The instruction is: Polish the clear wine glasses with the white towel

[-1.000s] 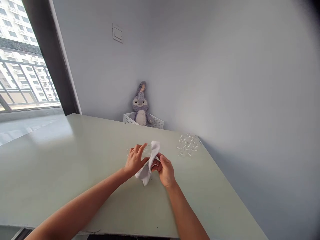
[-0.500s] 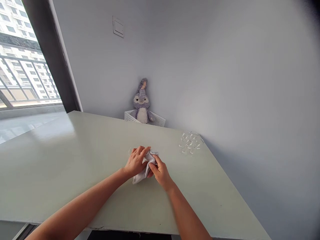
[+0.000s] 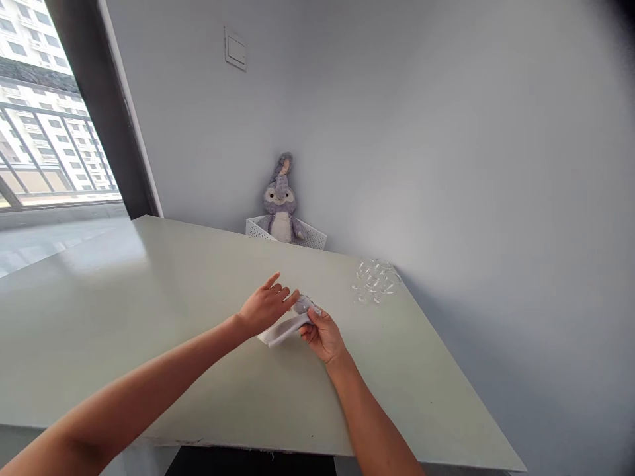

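Cloth work looks unfinished: right hand (image 3: 323,336) pinches white cloth (image 3: 284,329) above table (image 3: 233,396), left hand (image 3: 264,309) beside it, grip unclear; clear glassware (image 3: 373,283) clustered far right, whether handled or pending unreadable.

**Bare skin as far as my feed reaches**

Above the table (image 3: 173,297), I see a left hand (image 3: 268,307) and a right hand (image 3: 322,336), both bare, with slim fingers (image 3: 271,280) and narrow wrists (image 3: 241,325). Toward the table's near edge, the left forearm (image 3: 178,375) and right forearm (image 3: 360,403) are bare too, looking smooth and thickening.
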`<control>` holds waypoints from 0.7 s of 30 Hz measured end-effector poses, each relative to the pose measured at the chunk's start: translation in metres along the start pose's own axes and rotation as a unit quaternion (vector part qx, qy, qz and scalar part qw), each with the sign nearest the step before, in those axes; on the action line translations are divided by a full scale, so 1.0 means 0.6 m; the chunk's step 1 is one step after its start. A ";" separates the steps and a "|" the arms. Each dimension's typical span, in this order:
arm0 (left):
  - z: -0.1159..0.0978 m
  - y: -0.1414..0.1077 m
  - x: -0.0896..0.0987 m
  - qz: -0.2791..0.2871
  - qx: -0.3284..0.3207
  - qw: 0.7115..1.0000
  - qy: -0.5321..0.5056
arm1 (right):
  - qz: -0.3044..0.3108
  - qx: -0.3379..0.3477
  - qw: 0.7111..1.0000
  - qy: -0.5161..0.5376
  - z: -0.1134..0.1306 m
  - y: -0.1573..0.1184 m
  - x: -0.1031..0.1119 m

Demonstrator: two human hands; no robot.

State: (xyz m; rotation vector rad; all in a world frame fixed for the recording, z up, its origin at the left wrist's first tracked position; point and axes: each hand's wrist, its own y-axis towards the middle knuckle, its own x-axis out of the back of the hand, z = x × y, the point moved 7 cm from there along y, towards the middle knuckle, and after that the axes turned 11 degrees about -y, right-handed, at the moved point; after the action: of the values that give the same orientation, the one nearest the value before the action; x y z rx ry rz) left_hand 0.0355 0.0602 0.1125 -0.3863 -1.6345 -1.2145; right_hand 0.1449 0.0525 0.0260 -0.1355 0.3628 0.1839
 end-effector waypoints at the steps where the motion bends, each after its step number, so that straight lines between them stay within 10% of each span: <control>1: 0.006 0.003 0.005 0.022 -0.003 0.999 -0.026 | 0.017 0.015 0.999 -0.032 0.007 -0.004 -0.006; 4: 0.038 0.003 0.009 0.147 0.051 0.971 -0.181 | 0.070 0.068 0.984 -0.146 0.025 -0.023 -0.038; 9: 0.048 -0.048 -0.016 0.449 0.161 0.753 -0.453 | 0.148 0.062 0.967 -0.200 0.014 -0.039 -0.081; 11: 0.052 -0.047 -0.015 0.415 0.181 0.790 -0.414 | 0.125 0.038 0.974 -0.185 0.003 -0.030 -0.073; 15: 0.031 -0.012 0.025 0.143 0.108 0.971 -0.157 | 0.012 -0.002 0.998 -0.057 -0.007 -0.007 -0.030; 18: -0.002 -0.002 0.031 0.095 0.028 0.991 -0.094 | -0.002 -0.001 1.000 0.028 -0.003 -0.006 -0.019; 21: 0.028 0.001 0.016 0.155 0.086 0.967 -0.184 | 0.035 0.038 0.997 -0.053 0.015 -0.020 -0.034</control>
State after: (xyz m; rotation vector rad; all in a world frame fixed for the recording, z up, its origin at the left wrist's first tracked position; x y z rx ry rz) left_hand 0.0231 0.0719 0.1214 -0.7607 -1.8917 -0.7894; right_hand 0.1317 0.0389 0.0431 -0.0373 0.2682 0.2460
